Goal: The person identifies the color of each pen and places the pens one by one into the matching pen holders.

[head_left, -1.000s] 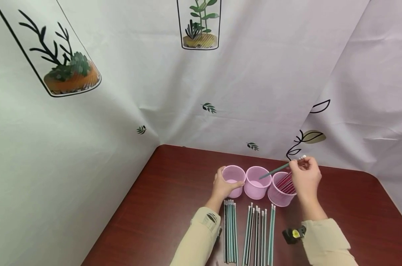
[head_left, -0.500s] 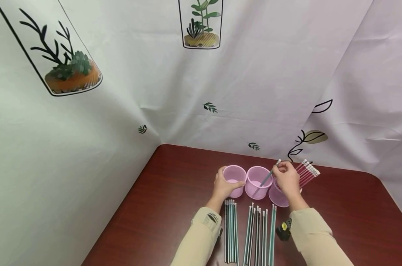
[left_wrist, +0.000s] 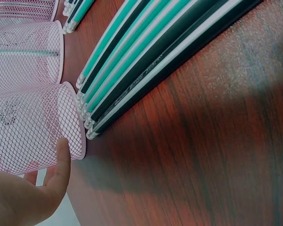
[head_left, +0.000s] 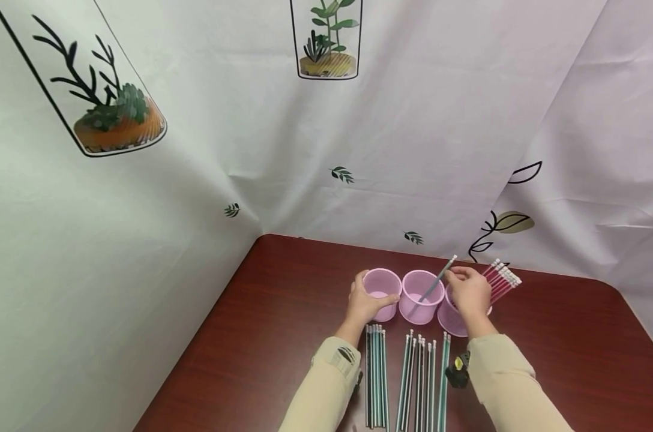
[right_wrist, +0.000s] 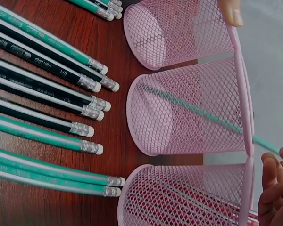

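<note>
A green pencil (head_left: 440,278) leans in the middle pink mesh cup (head_left: 421,315), its white eraser up past the back right rim. My right hand (head_left: 471,295) is just beside its upper part, fingers loosely bent; whether they touch it is hard to tell. In the right wrist view, the pencil's point end is near the cup's bottom. My left hand (head_left: 364,303) grips the left pink mesh cup (head_left: 382,275), thumb at the near side and fingers round the far left side. Several red pencils (head_left: 500,283) stand in the right pink mesh cup (head_left: 452,323), partly hidden behind my right hand.
Several green and black pencils (head_left: 377,378) lie side by side below the left cup. More of them (head_left: 421,384), erasers toward the cups, lie below the middle and right cups. The brown table (head_left: 261,336) meets a patterned cloth (head_left: 283,198) behind and at the left.
My right hand has moved left from above the right cup and brought the green pencil into the middle cup. Since then its fingers have slid slightly down from the eraser. The left hand stays.
</note>
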`<control>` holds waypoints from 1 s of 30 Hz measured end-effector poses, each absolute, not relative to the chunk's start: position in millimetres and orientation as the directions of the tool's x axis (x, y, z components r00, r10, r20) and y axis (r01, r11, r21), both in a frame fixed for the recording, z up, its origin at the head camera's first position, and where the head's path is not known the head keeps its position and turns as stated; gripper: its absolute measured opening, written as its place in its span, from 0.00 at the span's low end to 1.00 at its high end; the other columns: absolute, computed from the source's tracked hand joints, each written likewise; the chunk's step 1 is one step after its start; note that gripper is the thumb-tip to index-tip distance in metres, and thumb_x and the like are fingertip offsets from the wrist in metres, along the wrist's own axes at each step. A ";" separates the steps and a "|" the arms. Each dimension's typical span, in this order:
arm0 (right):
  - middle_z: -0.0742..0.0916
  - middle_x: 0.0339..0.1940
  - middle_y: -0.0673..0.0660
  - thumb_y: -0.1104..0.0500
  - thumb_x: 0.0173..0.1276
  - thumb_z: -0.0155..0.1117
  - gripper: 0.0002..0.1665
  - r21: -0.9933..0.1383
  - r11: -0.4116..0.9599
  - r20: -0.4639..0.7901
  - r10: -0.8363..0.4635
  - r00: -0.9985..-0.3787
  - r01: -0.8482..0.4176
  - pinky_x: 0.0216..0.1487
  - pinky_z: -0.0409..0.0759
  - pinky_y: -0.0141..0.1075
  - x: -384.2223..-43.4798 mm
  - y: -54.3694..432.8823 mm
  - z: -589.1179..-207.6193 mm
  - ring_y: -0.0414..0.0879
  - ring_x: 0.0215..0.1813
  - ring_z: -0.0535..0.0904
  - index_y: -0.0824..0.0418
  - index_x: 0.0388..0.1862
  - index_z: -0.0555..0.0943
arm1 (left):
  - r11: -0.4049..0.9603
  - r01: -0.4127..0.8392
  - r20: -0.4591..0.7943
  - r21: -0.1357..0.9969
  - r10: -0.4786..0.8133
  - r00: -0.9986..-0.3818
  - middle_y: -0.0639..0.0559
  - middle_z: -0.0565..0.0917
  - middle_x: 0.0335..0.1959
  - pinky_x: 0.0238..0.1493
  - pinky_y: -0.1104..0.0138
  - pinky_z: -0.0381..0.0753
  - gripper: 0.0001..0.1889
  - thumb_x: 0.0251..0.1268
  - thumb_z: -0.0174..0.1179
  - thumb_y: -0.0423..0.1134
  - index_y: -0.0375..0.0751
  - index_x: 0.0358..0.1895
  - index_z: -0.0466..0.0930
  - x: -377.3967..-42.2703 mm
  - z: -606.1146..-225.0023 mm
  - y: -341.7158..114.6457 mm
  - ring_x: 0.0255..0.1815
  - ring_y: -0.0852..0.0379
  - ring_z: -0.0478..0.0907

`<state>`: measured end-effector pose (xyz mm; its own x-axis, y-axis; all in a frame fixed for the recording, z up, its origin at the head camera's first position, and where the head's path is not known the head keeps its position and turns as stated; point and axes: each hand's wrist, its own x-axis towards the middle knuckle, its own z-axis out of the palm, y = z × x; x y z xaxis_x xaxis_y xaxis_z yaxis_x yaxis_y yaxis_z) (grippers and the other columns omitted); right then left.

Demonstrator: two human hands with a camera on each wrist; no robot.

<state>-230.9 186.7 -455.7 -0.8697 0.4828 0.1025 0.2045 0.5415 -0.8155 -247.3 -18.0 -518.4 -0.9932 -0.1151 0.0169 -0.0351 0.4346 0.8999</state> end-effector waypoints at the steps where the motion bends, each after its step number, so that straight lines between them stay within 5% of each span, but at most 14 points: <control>1: 0.86 0.40 0.63 0.54 0.64 0.61 0.17 -0.819 0.539 0.105 0.479 -0.871 0.198 0.34 0.70 0.32 -229.0 188.3 -455.7 0.42 0.30 0.78 0.66 0.44 0.81 | 0.436 -0.031 0.021 0.899 -0.114 -0.993 0.43 0.72 0.53 0.50 0.52 0.73 0.50 0.28 0.79 0.52 0.49 0.63 0.63 -246.9 -519.0 -17.8 0.52 0.45 0.71; 5: 0.87 0.33 0.62 0.57 0.64 0.60 0.15 -0.857 0.494 0.106 0.448 -0.888 0.147 0.24 0.71 0.25 -217.5 195.2 -453.3 0.32 0.20 0.75 0.68 0.42 0.80 | 0.433 -0.034 0.015 0.901 -0.108 -0.994 0.43 0.71 0.53 0.50 0.52 0.73 0.51 0.28 0.78 0.52 0.49 0.64 0.62 -246.6 -519.4 -17.3 0.52 0.45 0.70; 12: 0.85 0.23 0.55 0.62 0.64 0.58 0.15 -0.865 0.482 -0.041 0.205 -0.978 0.137 0.23 0.76 0.33 -184.6 210.4 -450.9 0.42 0.20 0.78 0.75 0.42 0.77 | 0.423 -0.051 -0.008 0.905 -0.104 -0.995 0.44 0.71 0.54 0.50 0.51 0.73 0.51 0.29 0.78 0.53 0.51 0.64 0.62 -249.1 -518.8 -16.9 0.53 0.45 0.70; 17: 0.82 0.20 0.55 0.65 0.62 0.58 0.12 -0.853 0.494 -0.181 0.023 -0.983 0.169 0.17 0.74 0.36 -162.7 218.6 -474.7 0.45 0.19 0.76 0.76 0.36 0.78 | 0.427 -0.051 -0.007 0.903 -0.103 -0.995 0.43 0.71 0.54 0.49 0.51 0.73 0.51 0.29 0.78 0.54 0.49 0.65 0.62 -248.2 -516.8 -17.8 0.53 0.44 0.70; 24: 0.80 0.18 0.51 0.57 0.59 0.65 0.15 -0.825 0.467 -0.278 0.150 -0.949 0.316 0.19 0.74 0.36 -152.8 220.2 -530.3 0.42 0.21 0.75 0.71 0.31 0.81 | 0.423 -0.029 0.015 0.906 -0.101 -0.995 0.42 0.72 0.53 0.49 0.51 0.73 0.51 0.29 0.78 0.51 0.46 0.65 0.62 -246.0 -514.1 -18.6 0.51 0.44 0.72; 30: 0.78 0.14 0.49 0.50 0.55 0.68 0.18 -0.761 0.574 -0.193 0.243 -0.951 0.301 0.20 0.72 0.35 -149.1 216.5 -547.0 0.42 0.19 0.72 0.67 0.26 0.82 | 0.477 0.009 0.049 0.879 -0.072 -0.996 0.38 0.72 0.57 0.49 0.50 0.74 0.56 0.30 0.78 0.53 0.50 0.70 0.56 -243.2 -509.7 -20.0 0.53 0.42 0.73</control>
<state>-149.1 216.5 -547.0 -0.9507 0.2430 -0.1926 0.3010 0.5742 -0.7613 -243.2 -20.0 -509.7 -0.9962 -0.0722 0.0491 0.0088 0.4766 0.8791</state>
